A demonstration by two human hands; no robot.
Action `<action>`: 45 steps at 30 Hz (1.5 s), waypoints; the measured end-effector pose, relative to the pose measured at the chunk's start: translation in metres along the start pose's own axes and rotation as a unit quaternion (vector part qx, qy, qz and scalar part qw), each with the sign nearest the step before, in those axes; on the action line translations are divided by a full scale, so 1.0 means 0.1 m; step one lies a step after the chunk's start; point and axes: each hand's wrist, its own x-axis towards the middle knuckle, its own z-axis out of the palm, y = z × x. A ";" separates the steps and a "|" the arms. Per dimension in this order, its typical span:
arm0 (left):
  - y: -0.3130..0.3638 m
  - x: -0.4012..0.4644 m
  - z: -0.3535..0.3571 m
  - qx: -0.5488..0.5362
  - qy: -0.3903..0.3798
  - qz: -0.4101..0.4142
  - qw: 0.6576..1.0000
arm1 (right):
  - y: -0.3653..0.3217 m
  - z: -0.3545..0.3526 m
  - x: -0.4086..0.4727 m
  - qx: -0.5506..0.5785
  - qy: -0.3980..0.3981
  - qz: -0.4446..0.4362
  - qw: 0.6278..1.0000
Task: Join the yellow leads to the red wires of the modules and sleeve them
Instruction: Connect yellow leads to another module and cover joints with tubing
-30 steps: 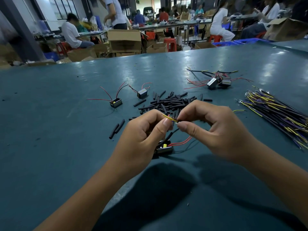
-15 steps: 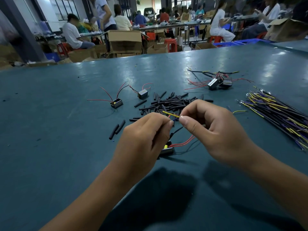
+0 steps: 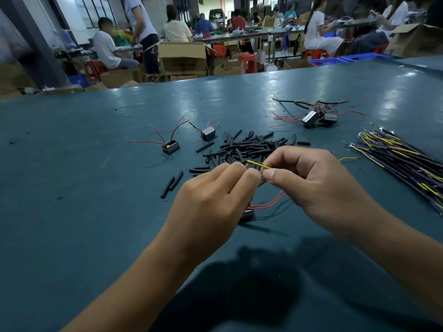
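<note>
Both hands meet above the table (image 3: 72, 212): a yellow lead (image 3: 259, 164) is pinched by the right hand (image 3: 318, 185), and a red wire (image 3: 266, 204) is pinched by the left hand (image 3: 213, 202), tips touching. Beneath them, a module (image 3: 247, 214) lies just before a heap of black sleeves (image 3: 247, 147); a lead bundle (image 3: 402, 161) lies to the right.

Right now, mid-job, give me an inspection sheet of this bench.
Surface: teal bench top, a few dark specks.
Job's things: thin yellow lead pinched by both hands; small black module with red wires below them.
Clutter: pile of black sleeve tubes; two loose modules; finished cluster; bundle of yellow-tipped leads.
Grippers: left hand and right hand pinch the lead.
Cables: nothing else seen.
Surroundings: seated workers, cardboard boxes.
</note>
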 end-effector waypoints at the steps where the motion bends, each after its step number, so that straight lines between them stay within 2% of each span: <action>1: 0.02 0.00 0.02 -0.056 -0.003 -0.041 0.998 | 0.01 0.01 0.00 0.005 0.003 0.003 1.000; 3: 0.04 0.00 0.06 -0.207 -0.011 -0.150 0.967 | 0.03 0.00 0.01 0.000 0.001 0.001 1.000; 4: 0.05 0.00 0.08 -0.290 -0.026 -0.209 0.934 | 0.03 -0.01 0.01 -0.014 -0.006 -0.004 1.000; 5: 0.06 0.00 0.08 -0.381 -0.048 -0.266 0.884 | 0.03 -0.02 0.01 -0.034 -0.015 -0.011 0.999; 7: 0.07 0.02 0.08 -0.539 -0.085 -0.362 0.756 | 0.03 -0.03 0.00 -0.076 -0.026 -0.032 0.996; 10: 0.05 0.06 0.04 -0.672 -0.130 -0.438 0.582 | 0.01 -0.05 0.00 -0.102 -0.021 -0.056 0.993; 11: 0.04 0.07 0.03 -0.697 -0.143 -0.448 0.541 | 0.01 -0.05 0.00 -0.106 -0.018 -0.062 0.992; 12: 0.04 0.07 0.02 -0.710 -0.154 -0.455 0.515 | 0.01 -0.05 0.00 -0.107 -0.018 -0.067 0.992; 13: 0.04 0.07 0.01 -0.712 -0.159 -0.460 0.506 | 0.01 -0.05 -0.01 -0.107 -0.020 -0.071 0.992; 14: 0.04 0.07 0.01 -0.707 -0.158 -0.461 0.512 | 0.01 -0.05 -0.01 -0.105 -0.022 -0.071 0.992; 16: 0.05 0.07 0.01 -0.676 -0.135 -0.449 0.569 | 0.02 -0.04 -0.02 -0.109 -0.027 -0.064 0.992; 17: 0.06 0.06 0.01 -0.649 -0.117 -0.431 0.615 | 0.02 -0.04 -0.02 -0.118 -0.026 -0.062 0.991; 20: 0.07 0.02 0.01 -0.516 -0.063 -0.338 0.784 | 0.02 -0.03 -0.04 -0.158 -0.018 -0.072 0.985; 22: 0.07 -0.01 0.03 -0.375 -0.036 -0.258 0.890 | 0.00 -0.01 -0.04 -0.190 -0.017 -0.083 0.978; 24: 0.07 -0.01 0.03 -0.203 -0.009 -0.146 0.968 | -0.01 0.01 -0.04 -0.179 -0.018 -0.071 0.981; 26: 0.07 -0.03 0.06 -0.090 0.019 -0.047 0.995 | -0.01 0.02 -0.04 -0.112 -0.016 -0.044 0.993; 27: 0.07 -0.04 0.06 -0.092 0.025 -0.045 0.994 | -0.01 0.02 -0.03 -0.081 -0.014 -0.039 0.996; 28: 0.08 -0.03 0.05 -0.148 0.023 -0.082 0.985 | -0.02 0.02 -0.03 -0.059 -0.013 -0.040 0.997; 29: 0.09 -0.02 0.04 -0.256 0.006 -0.158 0.954 | -0.02 0.02 -0.04 -0.046 -0.011 -0.047 0.998; 30: 0.10 0.01 0.03 -0.398 -0.026 -0.258 0.880 | -0.02 0.01 -0.04 -0.044 -0.007 -0.058 0.997; 32: 0.09 0.06 0.01 -0.634 -0.100 -0.409 0.649 | -0.01 -0.01 -0.05 -0.081 0.003 -0.094 0.992; 33: 0.08 0.07 0.00 -0.695 -0.136 -0.438 0.554 | -0.01 -0.02 -0.06 -0.109 0.004 -0.114 0.987; 34: 0.07 0.06 -0.01 -0.731 -0.169 -0.441 0.492 | -0.02 -0.03 -0.06 -0.137 0.002 -0.139 0.981; 35: 0.07 0.06 -0.02 -0.759 -0.198 -0.431 0.447 | -0.02 -0.03 -0.07 -0.167 -0.002 -0.170 0.971; 37: 0.08 0.04 -0.03 -0.794 -0.232 -0.407 0.388 | -0.04 -0.04 -0.07 -0.229 -0.016 -0.230 0.946; 38: 0.08 0.03 -0.03 -0.801 -0.240 -0.401 0.375 | -0.04 -0.04 -0.06 -0.259 -0.021 -0.255 0.931; 41: 0.07 0.04 -0.04 -0.796 -0.256 -0.403 0.373 | -0.02 -0.06 -0.03 -0.318 -0.012 -0.312 0.895; 45: 0.04 0.03 -0.04 -0.792 -0.251 -0.417 0.368 | 0.00 -0.08 0.00 -0.340 -0.026 -0.339 0.877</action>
